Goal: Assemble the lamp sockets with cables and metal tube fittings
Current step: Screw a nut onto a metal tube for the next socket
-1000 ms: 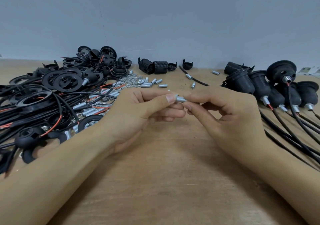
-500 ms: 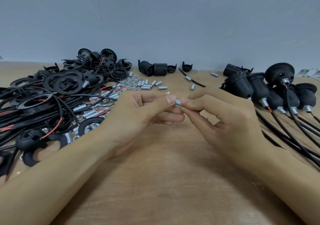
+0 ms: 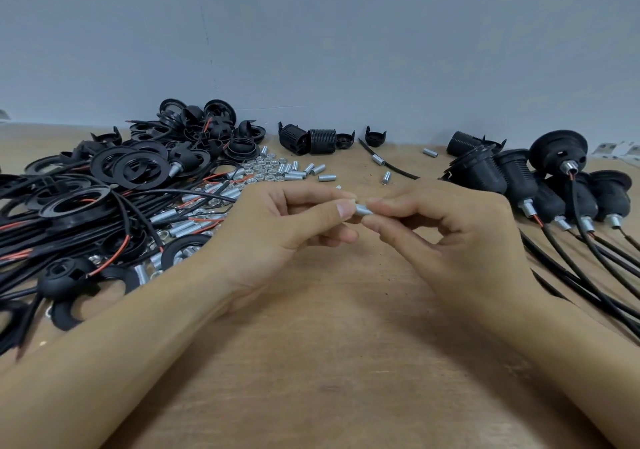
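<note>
Wooden tabletop point(image 3: 329, 362), plain blue-grey wall point(image 3: 346, 33)

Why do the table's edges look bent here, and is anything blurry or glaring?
Head view: the wide-angle lens bows the table edge and stretches the forearms; light is soft and even, shadows faint, no glare; the tube pinched between the left hand and right hand looks slightly soft.

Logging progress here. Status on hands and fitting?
Left hand and right hand both pinch one metal tube. No cable in it. Nothing in the way.
</note>
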`<state>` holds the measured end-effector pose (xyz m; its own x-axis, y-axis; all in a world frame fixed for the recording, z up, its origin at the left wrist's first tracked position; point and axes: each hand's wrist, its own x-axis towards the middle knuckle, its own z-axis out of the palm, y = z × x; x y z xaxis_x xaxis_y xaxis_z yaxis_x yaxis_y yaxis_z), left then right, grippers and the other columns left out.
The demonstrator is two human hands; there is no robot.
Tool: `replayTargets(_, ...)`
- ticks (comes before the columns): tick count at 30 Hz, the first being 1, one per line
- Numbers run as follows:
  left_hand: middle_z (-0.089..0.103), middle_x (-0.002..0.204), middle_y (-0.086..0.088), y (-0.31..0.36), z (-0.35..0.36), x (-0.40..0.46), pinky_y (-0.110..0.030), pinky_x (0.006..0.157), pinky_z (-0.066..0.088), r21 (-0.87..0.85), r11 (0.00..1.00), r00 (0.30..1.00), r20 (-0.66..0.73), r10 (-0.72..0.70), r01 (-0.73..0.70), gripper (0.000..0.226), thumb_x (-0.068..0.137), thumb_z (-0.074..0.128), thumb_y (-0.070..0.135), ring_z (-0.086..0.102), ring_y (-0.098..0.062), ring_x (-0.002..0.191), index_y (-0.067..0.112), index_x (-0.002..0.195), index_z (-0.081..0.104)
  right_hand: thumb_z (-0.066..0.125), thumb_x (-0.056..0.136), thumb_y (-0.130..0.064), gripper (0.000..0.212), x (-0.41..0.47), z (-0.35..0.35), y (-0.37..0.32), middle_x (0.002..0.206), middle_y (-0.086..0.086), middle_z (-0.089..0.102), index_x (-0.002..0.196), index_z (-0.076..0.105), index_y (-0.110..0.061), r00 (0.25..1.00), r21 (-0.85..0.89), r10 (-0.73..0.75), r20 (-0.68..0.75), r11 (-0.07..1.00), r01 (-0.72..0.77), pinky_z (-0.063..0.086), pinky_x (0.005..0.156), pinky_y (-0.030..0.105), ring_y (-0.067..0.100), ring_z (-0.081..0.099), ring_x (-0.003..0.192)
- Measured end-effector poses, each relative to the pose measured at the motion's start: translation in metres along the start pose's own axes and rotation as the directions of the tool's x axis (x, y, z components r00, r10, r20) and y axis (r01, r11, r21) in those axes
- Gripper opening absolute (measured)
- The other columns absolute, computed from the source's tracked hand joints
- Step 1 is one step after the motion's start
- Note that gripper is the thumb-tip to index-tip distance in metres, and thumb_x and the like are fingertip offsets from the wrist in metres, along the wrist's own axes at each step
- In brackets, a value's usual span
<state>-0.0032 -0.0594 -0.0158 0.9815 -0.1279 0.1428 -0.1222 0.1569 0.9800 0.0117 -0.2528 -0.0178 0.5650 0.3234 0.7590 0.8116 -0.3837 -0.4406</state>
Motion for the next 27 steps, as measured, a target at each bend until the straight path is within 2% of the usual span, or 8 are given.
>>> replayTargets(3, 0.075, 0.084, -0.016, 0.0012, -0.0019, -0.0001, -0.026, 0.072, 0.056, -0.014, 1.0, 1.0, 0.02, 0.015, -0.015, 0.028, 0.066, 0.078, 0.021, 0.072, -0.02, 0.073, 0.008, 0.09, 0.078, 0.076, 0.082, -0.013, 0.015, -0.0013, 0.0001, -0.0029, 0.087, -0.012, 0.072, 0.096, 0.073, -0.019, 0.994, 0.106, 0.112, 0.014, 0.988, -0.113, 0.057, 0.069, 0.021, 0.004, 0.07, 0.074)
replayTargets(9, 0.076, 0.088, -0.014, 0.0022, -0.0003, -0.0016, -0.025, 0.07, 0.056, 0.047, 0.998, 0.998, 0.026, 0.05, -0.052, 0.029, 0.07, 0.076, 0.029, 0.072, -0.02, 0.068, 0.01, 0.091, 0.079, 0.074, 0.084, -0.007, 0.007, 0.0, -0.0028, -0.0017, 0.085, -0.002, 0.072, 0.084, 0.074, 0.0, 0.998, -0.019, -0.065, 0.011, 0.998, 0.065, 0.056, 0.069, 0.024, 0.009, 0.068, 0.074)
replayTargets(13, 0.072, 0.074, -0.01, 0.0021, 0.0014, -0.0017, -0.024, 0.063, 0.055, 0.059, 0.998, 1.0, 0.011, 0.028, -0.028, 0.024, 0.068, 0.081, 0.03, 0.067, -0.018, 0.058, 0.011, 0.082, 0.08, 0.075, 0.082, -0.004, 0.007, 0.0007, -0.0026, -0.0028, 0.079, 0.004, 0.071, 0.077, 0.072, 0.0, 0.988, -0.101, -0.153, 0.014, 0.983, 0.153, 0.053, 0.065, 0.024, 0.015, 0.065, 0.067)
replayTargets(15, 0.07, 0.07, -0.009, 0.0021, -0.0001, -0.0011, -0.023, 0.061, 0.054, 0.045, 0.999, 0.999, 0.032, 0.012, -0.013, 0.017, 0.071, 0.084, 0.023, 0.066, -0.019, 0.056, 0.011, 0.08, 0.079, 0.077, 0.081, -0.01, 0.002, 0.0004, -0.004, -0.0054, 0.077, -0.001, 0.073, 0.081, 0.075, -0.009, 0.999, 0.055, 0.009, 0.05, 0.998, -0.012, 0.055, 0.065, 0.022, 0.012, 0.068, 0.066)
replayTargets(17, 0.071, 0.071, -0.01, 0.0024, -0.0012, -0.001, -0.024, 0.063, 0.054, 0.014, 1.0, 0.999, 0.044, 0.011, -0.012, 0.013, 0.072, 0.078, 0.02, 0.067, -0.021, 0.058, 0.011, 0.082, 0.078, 0.076, 0.077, -0.017, 0.009, 0.0019, -0.0058, -0.0074, 0.074, 0.002, 0.073, 0.085, 0.075, -0.013, 0.958, 0.3, 0.263, 0.118, 0.91, -0.286, 0.057, 0.062, 0.023, 0.014, 0.071, 0.062)
replayTargets(18, 0.072, 0.073, -0.012, 0.0019, -0.001, -0.0007, -0.025, 0.064, 0.055, 0.011, 1.0, 0.999, 0.042, 0.02, -0.021, 0.015, 0.072, 0.079, 0.019, 0.068, -0.022, 0.06, 0.01, 0.085, 0.078, 0.075, 0.076, -0.017, 0.011, 0.0029, -0.0064, -0.0072, 0.073, 0.005, 0.073, 0.085, 0.075, -0.011, 0.934, 0.377, 0.328, 0.142, 0.854, -0.357, 0.057, 0.06, 0.023, 0.015, 0.07, 0.06)
replayTargets(23, 0.073, 0.08, -0.012, 0.0001, 0.0017, -0.0022, -0.027, 0.073, 0.056, 0.094, 0.987, 0.991, 0.047, 0.127, -0.131, 0.027, 0.074, 0.071, 0.01, 0.07, -0.022, 0.07, 0.003, 0.1, 0.074, 0.073, 0.074, -0.016, 0.014, 0.0077, -0.0079, -0.003, 0.069, 0.013, 0.071, 0.078, 0.075, -0.004, 0.847, 0.543, 0.449, 0.283, 0.653, -0.528, 0.054, 0.057, 0.022, 0.02, 0.067, 0.058)
replayTargets(27, 0.075, 0.087, -0.003, 0.0004, 0.0023, -0.0046, -0.022, 0.078, 0.054, 0.201, 0.948, 0.968, 0.09, 0.234, -0.248, 0.021, 0.077, 0.071, -0.012, 0.07, -0.011, 0.082, 0.006, 0.087, 0.073, 0.071, 0.073, -0.024, 0.015, 0.0076, -0.0046, -0.0017, 0.07, 0.012, 0.069, 0.07, 0.076, -0.01, 0.774, 0.592, 0.484, 0.407, 0.506, -0.628, 0.053, 0.055, 0.023, 0.017, 0.064, 0.059)
